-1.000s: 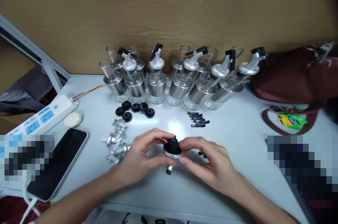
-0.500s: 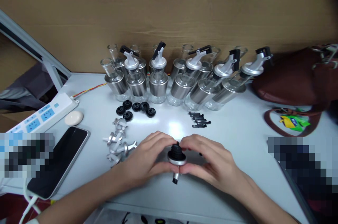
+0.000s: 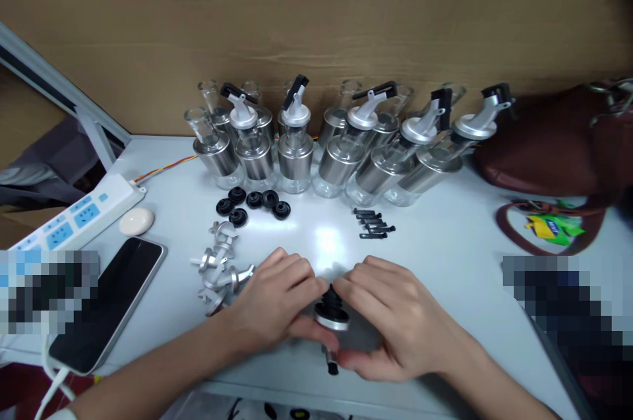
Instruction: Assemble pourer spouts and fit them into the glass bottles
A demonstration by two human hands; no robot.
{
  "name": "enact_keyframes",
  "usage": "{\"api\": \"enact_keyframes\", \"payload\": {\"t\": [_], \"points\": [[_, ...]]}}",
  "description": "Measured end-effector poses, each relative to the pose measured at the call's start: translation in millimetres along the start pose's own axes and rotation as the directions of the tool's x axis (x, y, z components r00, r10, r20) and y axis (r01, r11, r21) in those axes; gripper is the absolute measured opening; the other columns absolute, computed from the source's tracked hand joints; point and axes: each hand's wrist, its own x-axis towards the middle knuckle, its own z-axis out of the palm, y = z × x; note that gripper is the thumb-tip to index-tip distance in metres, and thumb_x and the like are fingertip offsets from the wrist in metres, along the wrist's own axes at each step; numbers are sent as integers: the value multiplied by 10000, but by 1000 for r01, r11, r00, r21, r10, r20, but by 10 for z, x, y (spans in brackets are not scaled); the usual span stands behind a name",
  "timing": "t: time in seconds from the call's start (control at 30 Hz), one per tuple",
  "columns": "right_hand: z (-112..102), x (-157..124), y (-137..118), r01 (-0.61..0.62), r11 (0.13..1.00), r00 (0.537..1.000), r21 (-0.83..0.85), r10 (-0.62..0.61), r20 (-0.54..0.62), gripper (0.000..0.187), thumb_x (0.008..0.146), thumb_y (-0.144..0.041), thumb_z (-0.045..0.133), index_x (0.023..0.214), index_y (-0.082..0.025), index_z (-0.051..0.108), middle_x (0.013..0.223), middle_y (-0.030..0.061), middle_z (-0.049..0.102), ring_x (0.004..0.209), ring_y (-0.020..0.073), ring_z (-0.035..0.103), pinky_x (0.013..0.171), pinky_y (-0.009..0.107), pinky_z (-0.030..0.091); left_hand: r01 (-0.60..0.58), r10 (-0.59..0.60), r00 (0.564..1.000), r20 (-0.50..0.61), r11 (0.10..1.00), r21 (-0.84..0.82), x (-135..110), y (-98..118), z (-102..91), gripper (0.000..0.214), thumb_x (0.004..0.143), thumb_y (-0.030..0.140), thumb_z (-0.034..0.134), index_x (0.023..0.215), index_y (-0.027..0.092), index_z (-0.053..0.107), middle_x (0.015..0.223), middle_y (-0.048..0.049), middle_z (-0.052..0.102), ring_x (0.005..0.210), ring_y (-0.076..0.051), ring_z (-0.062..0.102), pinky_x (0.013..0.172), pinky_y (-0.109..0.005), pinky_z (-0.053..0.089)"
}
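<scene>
Between my fingertips is a bottle pourer (image 3: 331, 318), its black ribbed stopper pointing away from me and its silver spout with a black tip pointing toward me. My left hand (image 3: 279, 298) grips it from the left, thumb near the spout and fingers at the stopper. From the other side my right hand (image 3: 398, 318) pinches it the same way. Left of my hands lie several silver pourer tops (image 3: 217, 268). Beyond them are several loose black stoppers (image 3: 254, 200). Thin black levers (image 3: 373, 225) lie in a small group past my right hand.
Glass bottles with metal sleeves (image 3: 295, 156) stand in rows at the back, several with pourers fitted. On the left are a phone (image 3: 111, 301), a power strip (image 3: 84, 215) and a cream round object (image 3: 136, 221). A brown bag (image 3: 539, 150) sits at the right.
Both hands have come slightly closer to me with the pourer. My fingers have curled further over the stopper, and my thumbs have moved down along the spout.
</scene>
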Motion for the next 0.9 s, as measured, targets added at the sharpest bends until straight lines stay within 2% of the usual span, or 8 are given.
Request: {"api": "enact_keyframes", "payload": {"t": [0.23, 0.47, 0.67, 0.9], "points": [[-6, 20, -9, -39, 999, 998, -13, 40, 40, 533, 1027, -478, 299, 777, -126, 612, 563, 30, 590, 489, 166, 509, 495, 303, 381, 48, -48, 999, 16, 998, -46, -40, -33, -5, 585, 930, 660, 295, 810, 161, 576, 652, 32, 496, 573, -110, 456, 571, -257, 342], [8, 8, -46, -100, 987, 995, 122, 100, 7, 474, 1040, -455, 290, 824, -146, 577, 551, 1, 599, 471, 125, 534, 485, 249, 397, 165, -142, 984, 105, 953, -253, -48, -33, -22, 589, 923, 676, 285, 770, 172, 547, 682, 21, 459, 585, -122, 454, 533, -235, 368], [29, 3, -74, -115, 980, 993, 160, 119, -14, 435, 1050, -398, 301, 797, -166, 568, 540, -2, 589, 463, 121, 522, 501, 240, 415, 148, -132, 989, 73, 940, -307, -50, -30, -18, 531, 961, 623, 304, 770, 180, 525, 678, 25, 429, 564, -114, 420, 498, -226, 340], [81, -26, -78, -144, 963, 989, 227, 147, 1, 470, 1057, -377, 272, 735, -173, 547, 564, 10, 599, 476, 114, 526, 541, 223, 447, 203, -175, 979, 107, 899, -387, -57, -16, -16, 506, 993, 577, 307, 742, 180, 497, 691, 32, 389, 556, -100, 407, 486, -211, 338]]}}
